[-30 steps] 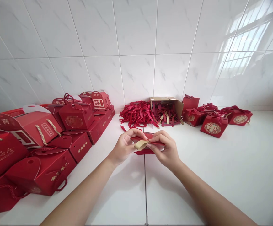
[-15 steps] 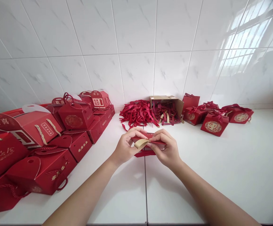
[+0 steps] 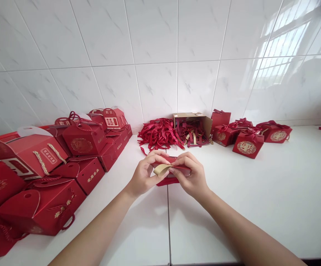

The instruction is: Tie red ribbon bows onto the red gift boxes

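Note:
My left hand (image 3: 141,178) and my right hand (image 3: 194,175) meet over a small red gift box (image 3: 166,181) in the middle of the table. Pinched between the fingertips of both is a ribbon (image 3: 161,169), its gold side showing in a loop that points left. The right thumb and fingers press where the loop comes together. My left thumb and forefinger sit around the loop. Most of the box is hidden under the hands, so I cannot tell how the ribbon runs around it.
Stacked red gift boxes (image 3: 79,173) fill the left side. At the back, a pile of red ribbons (image 3: 160,133) lies beside an open cardboard box (image 3: 208,127) of ribbons. Several bow-tied red boxes (image 3: 247,146) stand back right, before a tiled wall (image 3: 155,33).
The camera view has shifted slightly, so the surroundings sit a little further left. Both hands keep their pinch on the ribbon, and the gold loop looks much the same.

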The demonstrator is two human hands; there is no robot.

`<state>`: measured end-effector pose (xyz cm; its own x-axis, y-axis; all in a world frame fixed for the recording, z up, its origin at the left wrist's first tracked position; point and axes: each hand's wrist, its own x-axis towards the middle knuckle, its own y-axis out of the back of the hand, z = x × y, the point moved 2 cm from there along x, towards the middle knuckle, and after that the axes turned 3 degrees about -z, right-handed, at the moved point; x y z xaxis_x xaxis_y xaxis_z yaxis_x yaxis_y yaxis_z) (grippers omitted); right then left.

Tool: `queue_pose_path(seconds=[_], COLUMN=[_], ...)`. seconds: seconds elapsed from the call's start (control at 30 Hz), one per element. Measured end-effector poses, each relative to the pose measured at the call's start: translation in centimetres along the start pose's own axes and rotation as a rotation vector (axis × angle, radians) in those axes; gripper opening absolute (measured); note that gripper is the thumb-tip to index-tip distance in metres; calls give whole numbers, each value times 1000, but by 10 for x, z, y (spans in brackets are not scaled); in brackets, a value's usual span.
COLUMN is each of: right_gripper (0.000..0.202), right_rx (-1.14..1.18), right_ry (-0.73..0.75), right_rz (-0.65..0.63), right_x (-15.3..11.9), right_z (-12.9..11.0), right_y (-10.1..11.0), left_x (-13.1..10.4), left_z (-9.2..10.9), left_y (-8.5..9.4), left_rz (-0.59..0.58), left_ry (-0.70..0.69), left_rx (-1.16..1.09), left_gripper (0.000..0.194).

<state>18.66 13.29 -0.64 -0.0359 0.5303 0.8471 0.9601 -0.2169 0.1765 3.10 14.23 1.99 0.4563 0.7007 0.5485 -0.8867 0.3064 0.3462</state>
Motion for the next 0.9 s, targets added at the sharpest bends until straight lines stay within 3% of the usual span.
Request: queue_pose_path(seconds=[0.23,0.77,0.9], right_gripper=[7,5,6], right_rx=[-14,-119,-136], right_ry=[0,36,53], right_rz=[20,-9,-23], right_x=[-1,-5,-6], right_z=[0,3,3], right_y=[-1,-3,-4], left_x=[1,-4,-3], left_z=[-2,-12,-10], left_y=[-1,-4,-3], left_rz=[21,210,214], left_ry=[-63,-79,-145], left_rx=[60,145,203], left_gripper=[9,0,5])
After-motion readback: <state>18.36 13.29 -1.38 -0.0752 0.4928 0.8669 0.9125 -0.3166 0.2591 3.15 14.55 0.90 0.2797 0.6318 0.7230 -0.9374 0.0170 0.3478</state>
